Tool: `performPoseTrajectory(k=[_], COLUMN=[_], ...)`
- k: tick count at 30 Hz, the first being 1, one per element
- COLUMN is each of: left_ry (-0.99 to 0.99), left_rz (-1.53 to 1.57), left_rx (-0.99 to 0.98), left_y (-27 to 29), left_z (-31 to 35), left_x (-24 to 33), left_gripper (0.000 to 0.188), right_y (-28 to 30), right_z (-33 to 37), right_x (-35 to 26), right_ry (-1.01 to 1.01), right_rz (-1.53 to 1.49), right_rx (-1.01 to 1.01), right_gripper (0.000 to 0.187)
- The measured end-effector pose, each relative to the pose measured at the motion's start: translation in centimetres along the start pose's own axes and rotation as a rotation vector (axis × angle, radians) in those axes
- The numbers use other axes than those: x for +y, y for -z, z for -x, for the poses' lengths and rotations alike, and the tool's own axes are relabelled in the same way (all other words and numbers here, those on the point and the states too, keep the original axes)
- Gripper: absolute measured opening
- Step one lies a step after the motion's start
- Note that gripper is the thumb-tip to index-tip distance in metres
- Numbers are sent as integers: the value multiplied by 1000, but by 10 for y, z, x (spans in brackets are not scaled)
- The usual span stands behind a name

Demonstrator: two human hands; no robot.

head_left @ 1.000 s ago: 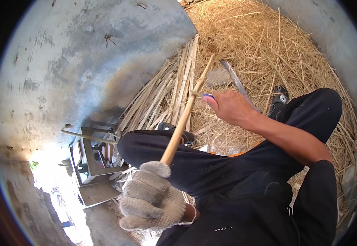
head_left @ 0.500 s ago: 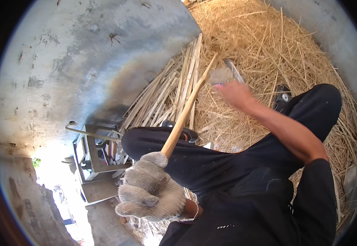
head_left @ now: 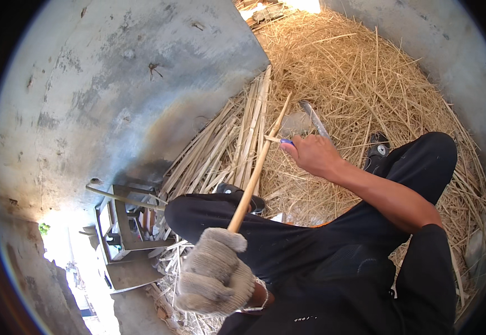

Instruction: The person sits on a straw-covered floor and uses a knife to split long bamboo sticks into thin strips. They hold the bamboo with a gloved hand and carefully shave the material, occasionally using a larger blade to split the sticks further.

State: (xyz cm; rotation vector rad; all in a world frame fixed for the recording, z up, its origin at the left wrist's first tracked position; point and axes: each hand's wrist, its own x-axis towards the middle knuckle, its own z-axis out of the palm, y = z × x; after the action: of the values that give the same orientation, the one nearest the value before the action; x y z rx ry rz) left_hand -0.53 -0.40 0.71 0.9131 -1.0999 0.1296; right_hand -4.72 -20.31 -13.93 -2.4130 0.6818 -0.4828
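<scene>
My left hand, in a knitted grey work glove, is closed round the thick end of a long pale wooden stick. The stick slants up and away, tapering to a thin far tip. My bare right hand is closed on a small knife with a blue-purple handle. Its short pale blade lies across the stick's upper part and seems to touch it. Beyond that hand rests a longer metal blade, beside a grey flat patch; its near end is hidden behind the hand.
Straw and shavings cover the floor ahead and to the right. Split pale strips lie in a stack by the left wall. A wooden frame with odds and ends stands at left. My bent legs lie beneath the stick.
The view has shifted, so the scene sits lower. My right hand, blurred before, now has the knife across the stick. My left hand still grips the stick's thick end.
</scene>
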Motion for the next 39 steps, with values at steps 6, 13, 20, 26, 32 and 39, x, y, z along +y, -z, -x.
performPoseTrajectory(k=[6, 13, 20, 26, 32, 39], left_ry=[25, 104, 56, 57, 74, 81], left_rz=[43, -43, -17, -10, 16, 26], left_rx=[75, 397, 255, 233, 334, 205], left_y=[-6, 3, 2, -1, -11, 8], left_z=[8, -7, 8, 6, 13, 7], left_x=[-1, 0, -3, 1, 1, 0], left_gripper=[56, 48, 50, 52, 53, 51], right_y=[2, -8, 8, -7, -30, -13], right_z=[12, 21, 0, 9, -2, 14], right_x=[-14, -34, -26, -25, 22, -21], right_ry=[245, 170, 13, -21, -90, 45], right_rz=[-109, -82, -142, -119, -179, -82], right_rx=[44, -29, -126, -189, -38, -56], right_gripper=[44, 45, 53, 56, 53, 51])
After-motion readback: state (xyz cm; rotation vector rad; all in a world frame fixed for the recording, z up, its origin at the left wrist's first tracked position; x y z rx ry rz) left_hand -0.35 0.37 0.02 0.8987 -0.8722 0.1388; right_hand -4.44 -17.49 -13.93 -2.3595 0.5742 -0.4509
